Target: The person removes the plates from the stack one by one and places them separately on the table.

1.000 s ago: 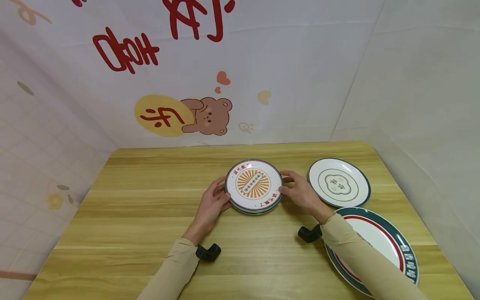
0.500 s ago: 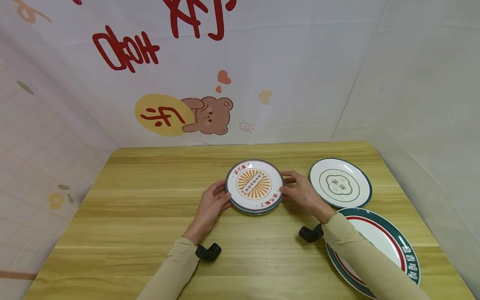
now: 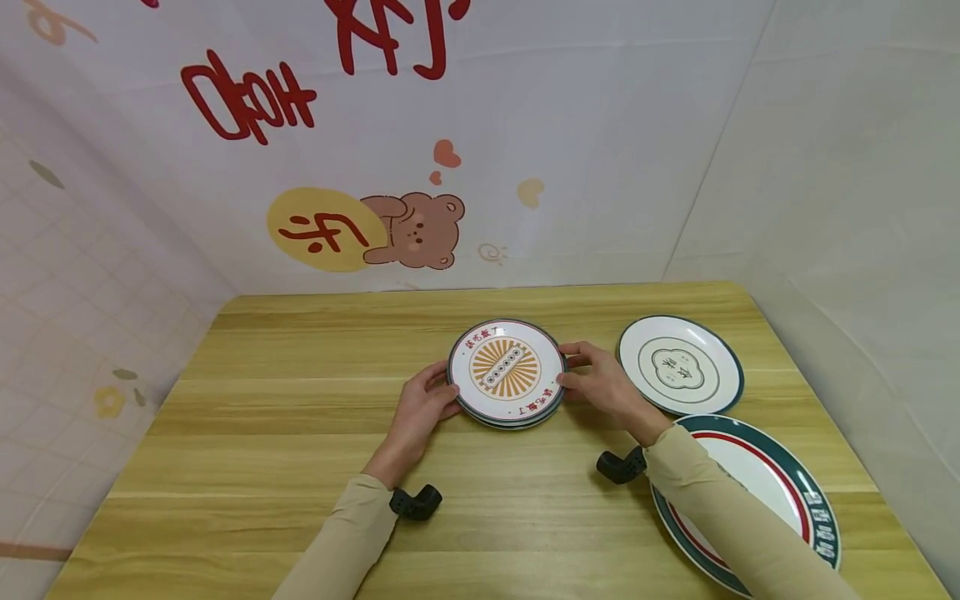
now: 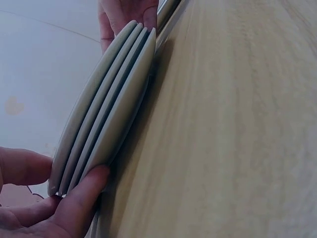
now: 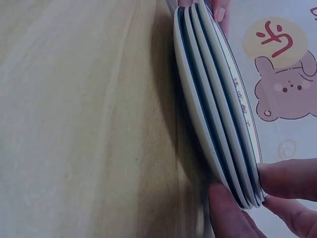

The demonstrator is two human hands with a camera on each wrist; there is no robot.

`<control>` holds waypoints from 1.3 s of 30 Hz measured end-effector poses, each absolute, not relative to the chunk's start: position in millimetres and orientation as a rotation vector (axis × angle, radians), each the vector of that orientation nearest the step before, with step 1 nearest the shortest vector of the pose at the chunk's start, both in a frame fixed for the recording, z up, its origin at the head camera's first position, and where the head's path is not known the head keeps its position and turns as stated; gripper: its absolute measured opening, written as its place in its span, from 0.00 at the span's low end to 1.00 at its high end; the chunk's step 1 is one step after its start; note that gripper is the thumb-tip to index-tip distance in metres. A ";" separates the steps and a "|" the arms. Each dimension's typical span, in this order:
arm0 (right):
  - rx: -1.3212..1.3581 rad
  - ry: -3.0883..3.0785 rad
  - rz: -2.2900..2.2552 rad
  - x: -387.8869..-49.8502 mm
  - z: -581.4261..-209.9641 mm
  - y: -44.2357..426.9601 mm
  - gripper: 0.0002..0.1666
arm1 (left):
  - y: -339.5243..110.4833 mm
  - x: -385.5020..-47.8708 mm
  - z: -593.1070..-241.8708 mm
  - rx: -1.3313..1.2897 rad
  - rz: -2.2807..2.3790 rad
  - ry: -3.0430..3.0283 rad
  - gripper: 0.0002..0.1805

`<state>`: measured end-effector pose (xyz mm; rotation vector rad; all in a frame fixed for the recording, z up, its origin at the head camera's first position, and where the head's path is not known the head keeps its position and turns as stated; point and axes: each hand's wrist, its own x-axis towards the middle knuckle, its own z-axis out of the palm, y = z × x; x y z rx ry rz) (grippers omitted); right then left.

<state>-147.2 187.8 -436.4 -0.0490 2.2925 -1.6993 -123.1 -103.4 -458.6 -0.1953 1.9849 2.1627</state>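
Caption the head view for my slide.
Left hand and right hand grip a stack of small plates, with a medium plate and a large plate at right.

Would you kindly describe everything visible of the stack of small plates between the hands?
The stack of small plates shows four rims in the wrist views: round, white, dark-edged, ceramic-looking. The top plate lies face up, with an orange sunburst crossed by a patterned strip, and red characters near its edge. The left hand and right hand grip opposite sides; the stack is on or just above the table.
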 end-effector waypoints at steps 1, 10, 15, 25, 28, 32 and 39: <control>-0.049 2.296 -1.698 -147.4 -436.6 187.7 0.32 | -103.4 -123.2 -458.7 -0.192 2.163 1.988 0.29; -0.060 2.341 -1.661 -148.6 -437.9 187.9 0.30 | -103.2 -123.8 -457.4 -0.202 2.164 1.984 0.28; -0.048 2.326 -1.671 -148.9 -437.3 187.3 0.28 | -103.6 -124.8 -457.7 -0.209 2.154 1.998 0.28; -0.052 2.359 -1.606 -148.6 -430.7 190.3 0.25 | -106.8 -125.0 -454.3 -0.172 2.130 2.048 0.25; -0.064 2.323 -1.624 -149.0 -429.5 192.8 0.31 | -108.3 -126.1 -454.2 -0.169 2.100 2.091 0.25; -0.069 2.286 -1.633 -150.3 -428.0 195.2 0.36 | -108.8 -127.0 -453.7 -0.180 2.076 2.108 0.25; -0.060 2.254 -1.607 -155.5 -430.4 196.1 0.34 | -111.1 -127.9 -452.4 -0.205 2.118 2.079 0.25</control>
